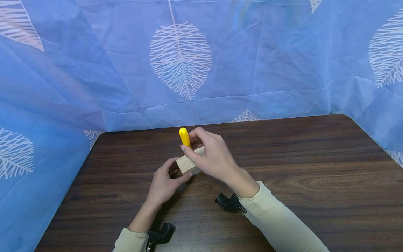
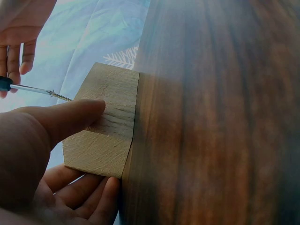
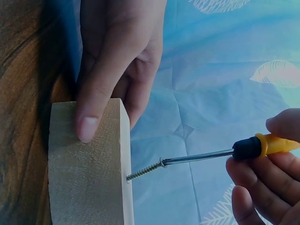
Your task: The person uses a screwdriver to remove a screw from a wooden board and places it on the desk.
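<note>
A pale wooden block (image 1: 186, 164) rests on the table, gripped by my left hand (image 1: 163, 183) with the thumb on its near side and the fingers on the other. From the block's top face rises a metal screw (image 3: 145, 171), its tip at the wood and its shank mostly exposed and slightly tilted. The screwdriver (image 3: 199, 157) meets the screw head with its tip. My right hand (image 1: 217, 154) holds the screwdriver's yellow handle between thumb and fingers, above the block. In the head view that hand hides the screw and part of the block.
The dark wood-grain table (image 1: 299, 161) extends around both hands. Behind it and at the sides hangs a blue cloth (image 1: 277, 52) with white leaf prints. Black devices (image 1: 162, 233) sit at both wrists, close above the tabletop.
</note>
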The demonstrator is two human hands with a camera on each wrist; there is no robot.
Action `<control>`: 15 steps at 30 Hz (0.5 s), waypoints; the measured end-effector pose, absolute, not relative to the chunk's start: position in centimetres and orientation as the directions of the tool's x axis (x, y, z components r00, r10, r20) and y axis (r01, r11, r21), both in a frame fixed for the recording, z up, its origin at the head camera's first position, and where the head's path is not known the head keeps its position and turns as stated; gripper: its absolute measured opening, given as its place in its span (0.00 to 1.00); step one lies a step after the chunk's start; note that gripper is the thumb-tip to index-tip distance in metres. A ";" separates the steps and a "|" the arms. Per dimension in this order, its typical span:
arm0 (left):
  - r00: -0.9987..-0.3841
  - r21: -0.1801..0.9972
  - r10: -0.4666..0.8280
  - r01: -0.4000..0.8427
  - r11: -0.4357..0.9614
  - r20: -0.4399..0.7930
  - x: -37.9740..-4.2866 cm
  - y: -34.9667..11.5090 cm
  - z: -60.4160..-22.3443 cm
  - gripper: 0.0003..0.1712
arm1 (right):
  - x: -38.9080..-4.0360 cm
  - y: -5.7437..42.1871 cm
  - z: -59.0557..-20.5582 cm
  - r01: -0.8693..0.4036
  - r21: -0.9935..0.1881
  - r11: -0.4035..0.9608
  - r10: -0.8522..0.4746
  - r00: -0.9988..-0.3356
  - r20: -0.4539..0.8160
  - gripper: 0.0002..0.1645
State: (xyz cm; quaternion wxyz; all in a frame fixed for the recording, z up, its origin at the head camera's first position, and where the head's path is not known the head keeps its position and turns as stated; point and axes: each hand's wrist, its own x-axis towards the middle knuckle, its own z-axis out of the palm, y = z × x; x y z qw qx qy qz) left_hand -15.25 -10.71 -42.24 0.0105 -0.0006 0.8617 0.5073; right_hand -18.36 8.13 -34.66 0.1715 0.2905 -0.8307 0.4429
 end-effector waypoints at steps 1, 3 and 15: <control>-1.000 0.874 0.007 -0.015 0.485 -0.022 -15.3 -10.7 -42.2 0.32 | -18.3 8.1 -34.7 -0.631 -0.640 0.439 -0.329 -0.775 0.539 0.12; -1.000 0.876 0.004 -0.022 0.482 -0.028 -15.3 -10.7 -42.2 0.32 | -18.3 8.1 -34.6 -0.623 -0.645 0.442 -0.325 -0.782 0.532 0.13; -1.000 0.870 -0.004 -0.028 0.493 -0.030 -15.4 -10.6 -42.3 0.32 | -18.1 9.3 -33.5 -0.582 -0.704 0.408 -0.290 -0.813 0.504 0.14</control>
